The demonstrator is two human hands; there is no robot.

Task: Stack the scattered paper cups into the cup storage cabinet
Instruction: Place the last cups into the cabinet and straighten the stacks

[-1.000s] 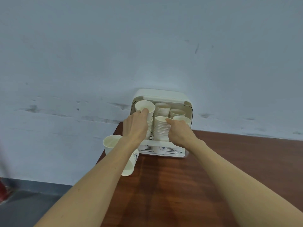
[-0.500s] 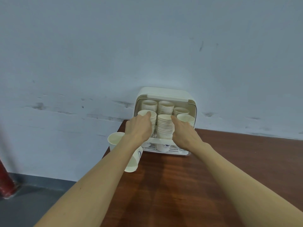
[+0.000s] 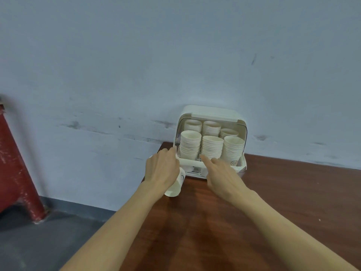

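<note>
so the cup cabinet (image 3: 213, 114) on the desk (image 3: 293, 192) holds six cup stacks (image 3: 212, 146). left hand (image 3: 163, 169) hangs loose over a loose cup (image 3: 175, 187), right hand (image 3: 220, 173) relaxed, holding nothing

A dark wooden counter (image 3: 283, 202) is carrying a white cup storage cabinet (image 3: 213, 112) against the wall and a paper cup stack (image 3: 174, 187) beside it.

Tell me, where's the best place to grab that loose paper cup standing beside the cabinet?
Probably around its side wall, coming from above and the left: the paper cup stands upright at the table's left edge, close against the cabinet on its right, under the left hand.
</note>
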